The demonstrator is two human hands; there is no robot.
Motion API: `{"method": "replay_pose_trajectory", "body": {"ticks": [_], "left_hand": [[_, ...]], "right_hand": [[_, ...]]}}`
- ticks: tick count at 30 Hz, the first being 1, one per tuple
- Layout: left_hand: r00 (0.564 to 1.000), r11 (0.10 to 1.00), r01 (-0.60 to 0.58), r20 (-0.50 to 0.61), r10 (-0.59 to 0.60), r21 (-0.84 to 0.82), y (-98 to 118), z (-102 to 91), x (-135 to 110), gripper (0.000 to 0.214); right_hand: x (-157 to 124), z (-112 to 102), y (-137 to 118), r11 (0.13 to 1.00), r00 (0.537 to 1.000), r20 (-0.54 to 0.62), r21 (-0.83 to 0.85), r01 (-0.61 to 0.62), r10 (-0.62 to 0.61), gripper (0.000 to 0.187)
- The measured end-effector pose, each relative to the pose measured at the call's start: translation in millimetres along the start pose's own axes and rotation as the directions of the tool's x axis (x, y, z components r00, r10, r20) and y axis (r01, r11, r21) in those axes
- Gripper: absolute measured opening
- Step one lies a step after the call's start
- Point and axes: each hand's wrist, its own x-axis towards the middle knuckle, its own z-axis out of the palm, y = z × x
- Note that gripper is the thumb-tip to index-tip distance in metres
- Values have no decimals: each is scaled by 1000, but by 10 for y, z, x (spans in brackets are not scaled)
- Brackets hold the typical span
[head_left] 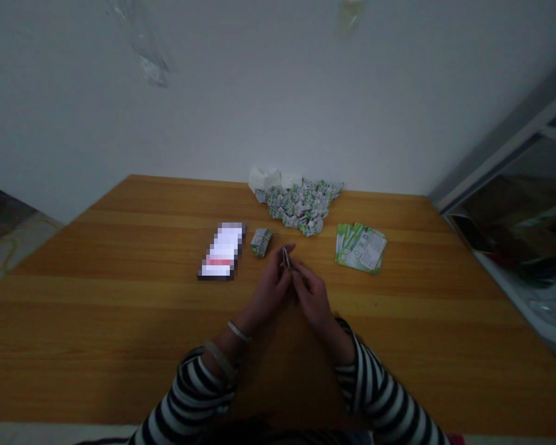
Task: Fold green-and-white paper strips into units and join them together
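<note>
My left hand [272, 281] and my right hand [313, 295] meet above the middle of the wooden table. Both are closed on a small, narrow folded piece of paper [286, 258], seen nearly edge-on between the fingertips. Much of it is hidden by the fingers. Just beyond my left hand lies a small green-and-white folded paper piece [261, 242]. To the right of my hands, a fanned stack of green-and-white printed cards [362, 248] rests flat. Behind them spreads a joined mass of many similar folded pieces [301, 204], close to the wall.
A phone [222, 250] with a lit, blurred screen lies left of my hands. White crumpled material [265, 178] sits at the back against the wall [278, 93]. The wooden table [97, 296] has its right edge beside a glass-and-frame structure [505, 154].
</note>
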Motion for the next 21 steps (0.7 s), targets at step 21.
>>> {"method": "replay_pose_trajectory", "body": {"ticks": [21], "left_hand": [[967,978,197,150,-205,70,101,-252,66,50]], "right_hand": [[171,-262,18,993,997,-7,86,-78,79,48]]}}
